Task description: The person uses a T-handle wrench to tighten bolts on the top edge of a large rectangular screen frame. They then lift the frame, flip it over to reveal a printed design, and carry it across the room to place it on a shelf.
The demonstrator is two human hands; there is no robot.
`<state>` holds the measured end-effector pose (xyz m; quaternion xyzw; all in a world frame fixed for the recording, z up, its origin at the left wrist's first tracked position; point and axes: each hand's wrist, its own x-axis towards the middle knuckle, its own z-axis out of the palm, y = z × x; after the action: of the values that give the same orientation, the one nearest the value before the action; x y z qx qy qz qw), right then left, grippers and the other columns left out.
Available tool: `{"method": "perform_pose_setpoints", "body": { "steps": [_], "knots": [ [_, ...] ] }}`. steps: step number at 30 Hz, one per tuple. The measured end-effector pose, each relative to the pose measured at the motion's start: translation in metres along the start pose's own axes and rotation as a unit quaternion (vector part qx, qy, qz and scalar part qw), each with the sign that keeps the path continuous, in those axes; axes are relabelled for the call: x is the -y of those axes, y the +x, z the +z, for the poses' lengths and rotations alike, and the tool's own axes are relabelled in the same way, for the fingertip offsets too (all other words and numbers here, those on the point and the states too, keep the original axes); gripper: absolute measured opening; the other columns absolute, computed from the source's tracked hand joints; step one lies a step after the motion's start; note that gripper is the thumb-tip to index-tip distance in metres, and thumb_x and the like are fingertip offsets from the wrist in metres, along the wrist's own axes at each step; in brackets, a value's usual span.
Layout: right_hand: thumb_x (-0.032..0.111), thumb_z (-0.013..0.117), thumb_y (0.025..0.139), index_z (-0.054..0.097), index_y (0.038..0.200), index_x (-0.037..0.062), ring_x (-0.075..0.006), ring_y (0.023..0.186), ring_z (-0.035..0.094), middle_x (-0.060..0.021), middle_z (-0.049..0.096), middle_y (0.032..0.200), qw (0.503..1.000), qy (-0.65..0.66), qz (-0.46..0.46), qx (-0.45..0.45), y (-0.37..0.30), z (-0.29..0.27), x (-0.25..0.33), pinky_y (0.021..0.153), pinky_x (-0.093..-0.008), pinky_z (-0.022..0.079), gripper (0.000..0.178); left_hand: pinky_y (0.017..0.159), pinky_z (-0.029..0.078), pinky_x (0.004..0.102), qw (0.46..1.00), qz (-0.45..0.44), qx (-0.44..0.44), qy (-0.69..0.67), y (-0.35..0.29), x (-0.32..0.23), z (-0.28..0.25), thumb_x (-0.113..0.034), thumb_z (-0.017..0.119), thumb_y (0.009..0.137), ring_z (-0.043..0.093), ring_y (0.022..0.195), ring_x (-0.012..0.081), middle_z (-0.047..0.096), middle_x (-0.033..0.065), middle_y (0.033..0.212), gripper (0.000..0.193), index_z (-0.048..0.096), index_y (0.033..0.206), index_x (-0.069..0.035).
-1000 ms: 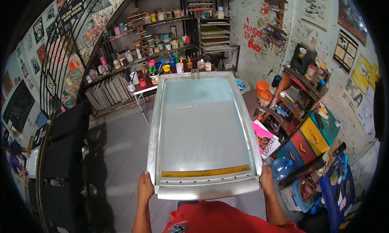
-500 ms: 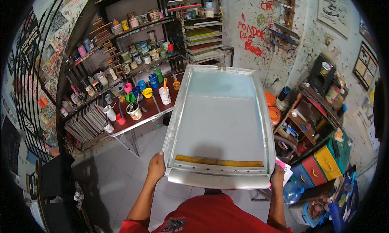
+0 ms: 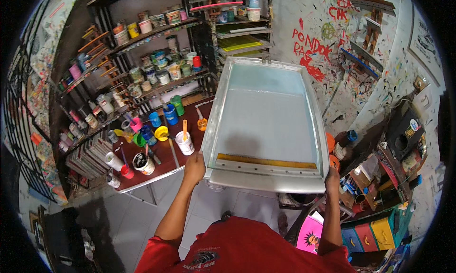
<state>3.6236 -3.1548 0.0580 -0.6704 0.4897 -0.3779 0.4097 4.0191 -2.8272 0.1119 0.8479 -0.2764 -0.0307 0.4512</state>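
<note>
Between my two hands is a large screen-printing frame (image 3: 270, 121), with silver metal edges and a pale grey-blue mesh. Across its near end lies what looks like a squeegee, an amber strip (image 3: 266, 161) set in a silver bar with a row of screws. My left hand (image 3: 194, 167) is closed around the near left corner. On the near right side my right hand (image 3: 332, 178) grips the frame's edge; its fingers are partly hidden. The frame is held up in front of me, above the floor.
A dark red table (image 3: 161, 154) at the left carries paint pots, including a white tub (image 3: 184, 143) with a stick. Shelves (image 3: 156, 40) of jars stand behind. At the right are a cluttered cabinet (image 3: 361, 178), coloured drawers (image 3: 368, 235) and a pink printed sheet (image 3: 309, 232).
The frame and both hands have moved farther from my body. The view has shifted, bringing the paint table nearer, and more of the pink sheet shows at the lower right.
</note>
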Motion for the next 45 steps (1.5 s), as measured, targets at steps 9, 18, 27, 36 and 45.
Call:
{"method": "perform_pose_setpoints", "body": {
  "steps": [9, 18, 27, 36, 45],
  "knots": [
    [0.030, 0.044, 0.098, 0.057, 0.071, 0.0037, -0.0119, 0.053, 0.035, 0.0024, 0.041, 0.060, 0.995, -0.056, -0.072, -0.041, 0.208, 0.064, -0.033, 0.052, -0.0315, 0.028, 0.040, 0.087, 0.043, 0.0518, 0.999, -0.018, 0.010, -0.026, 0.176, -0.009, 0.090, -0.030, 0.038, 0.098, 0.058, 0.097, 0.0493, 0.061, 0.0339, 0.097, 0.045, 0.062, 0.098, 0.007],
    [0.029, 0.047, 0.095, 0.060, 0.089, -0.0080, -0.0304, 0.079, 0.057, -0.0208, 0.060, 0.081, 0.998, 0.031, 0.041, 0.025, 0.410, 0.149, -0.001, 0.074, -0.0428, 0.044, 0.039, 0.085, 0.043, 0.0530, 0.998, -0.014, -0.057, 0.032, 0.316, -0.034, 0.172, -0.031, 0.039, 0.098, 0.057, 0.095, 0.0510, 0.060, 0.0357, 0.094, 0.047, 0.061, 0.089, 0.010],
    [0.037, 0.048, 0.096, 0.059, 0.101, -0.0089, -0.0239, 0.082, 0.052, -0.0139, 0.061, 0.092, 0.989, 0.089, 0.054, 0.110, 0.550, 0.206, 0.034, 0.076, -0.0394, 0.043, 0.048, 0.087, 0.044, 0.0532, 0.994, -0.092, -0.043, 0.031, 0.404, -0.069, 0.211, -0.032, 0.037, 0.099, 0.058, 0.096, 0.0513, 0.060, 0.0366, 0.095, 0.050, 0.062, 0.091, 0.011],
    [0.035, 0.046, 0.098, 0.060, 0.086, 0.0000, -0.0186, 0.070, 0.047, -0.0068, 0.053, 0.076, 0.990, 0.068, 0.036, 0.117, 0.612, 0.240, 0.036, 0.068, -0.0334, 0.039, 0.040, 0.088, 0.044, 0.0519, 0.990, -0.125, -0.066, 0.025, 0.434, -0.070, 0.232, -0.032, 0.037, 0.099, 0.057, 0.100, 0.0506, 0.060, 0.0365, 0.101, 0.049, 0.062, 0.099, 0.011],
    [0.039, 0.044, 0.097, 0.061, 0.102, -0.0099, -0.0265, 0.090, 0.056, -0.0193, 0.064, 0.098, 0.990, 0.050, 0.045, 0.122, 0.621, 0.253, 0.053, 0.085, -0.0367, 0.042, 0.052, 0.086, 0.045, 0.0504, 0.987, -0.133, -0.082, 0.039, 0.442, -0.065, 0.243, -0.031, 0.039, 0.099, 0.059, 0.098, 0.0490, 0.061, 0.0358, 0.099, 0.047, 0.061, 0.099, 0.011]
  ]
}}
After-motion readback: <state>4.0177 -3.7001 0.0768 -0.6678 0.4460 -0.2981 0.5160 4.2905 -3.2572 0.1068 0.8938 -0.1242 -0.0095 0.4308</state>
